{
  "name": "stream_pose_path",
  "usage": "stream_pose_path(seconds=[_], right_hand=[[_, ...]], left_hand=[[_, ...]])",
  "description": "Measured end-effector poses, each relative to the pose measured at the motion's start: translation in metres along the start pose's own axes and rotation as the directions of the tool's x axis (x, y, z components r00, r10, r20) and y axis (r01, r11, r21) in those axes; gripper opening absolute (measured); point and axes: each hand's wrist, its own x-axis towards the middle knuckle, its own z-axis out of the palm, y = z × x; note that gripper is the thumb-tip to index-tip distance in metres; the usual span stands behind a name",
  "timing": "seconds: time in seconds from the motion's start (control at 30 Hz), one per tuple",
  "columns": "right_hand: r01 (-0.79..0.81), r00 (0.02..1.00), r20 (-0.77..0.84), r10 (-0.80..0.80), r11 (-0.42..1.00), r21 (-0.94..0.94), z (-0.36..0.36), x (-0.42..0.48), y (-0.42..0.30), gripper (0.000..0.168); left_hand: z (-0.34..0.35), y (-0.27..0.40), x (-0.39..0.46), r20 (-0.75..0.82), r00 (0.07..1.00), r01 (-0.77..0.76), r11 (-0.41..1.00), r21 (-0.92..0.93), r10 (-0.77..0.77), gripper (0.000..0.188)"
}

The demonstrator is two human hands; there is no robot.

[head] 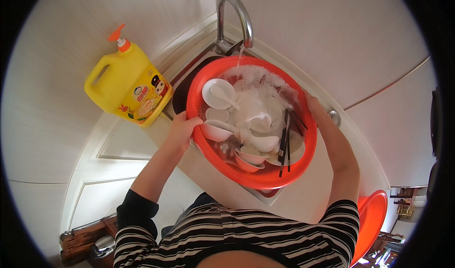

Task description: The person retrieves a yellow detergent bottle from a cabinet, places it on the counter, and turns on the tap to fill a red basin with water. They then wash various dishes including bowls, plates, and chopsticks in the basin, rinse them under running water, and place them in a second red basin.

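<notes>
My left hand grips the left rim of a large orange plastic basin, thumb over the edge. My right hand is at the basin's right rim, its fingers partly hidden behind it. The basin sits over the sink, full of sudsy water. In it lie white bowls, a small dish with a white spoon on it, another white spoon, black chopsticks, plates and clear plastic pieces. Water runs from the chrome faucet into the foam.
A yellow pump jug of detergent stands on the counter left of the sink. At the lower right is another orange basin. Walls rise behind the faucet and to the right. A wooden piece of furniture shows at the lower left.
</notes>
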Motion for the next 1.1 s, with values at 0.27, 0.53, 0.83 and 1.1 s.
stream_pose_path(seconds=[0.27,0.53,0.83,1.1], right_hand=[[0.044,0.996,0.078,-0.042,0.999,-0.029,0.011,-0.013,-0.012,0.070],[0.000,0.996,-0.084,-0.001,1.000,-0.014,0.026,-0.035,-0.018,0.065],[-0.022,0.998,0.061,0.000,0.936,0.351,-0.020,-0.062,-0.017,0.060],[-0.079,0.980,-0.164,0.111,0.979,0.189,-0.042,-0.132,-0.015,0.078]], left_hand=[[-0.001,0.009,-0.043,0.020,1.000,0.003,1.000,-0.023,-0.003,0.027],[-0.027,-0.006,-0.084,0.011,0.998,-0.057,0.995,-0.077,0.058,0.027],[-0.049,-0.035,-0.097,0.116,0.980,-0.129,0.965,-0.227,0.159,0.032],[-0.067,-0.044,-0.093,0.226,0.943,-0.178,0.946,-0.272,0.242,0.031]])
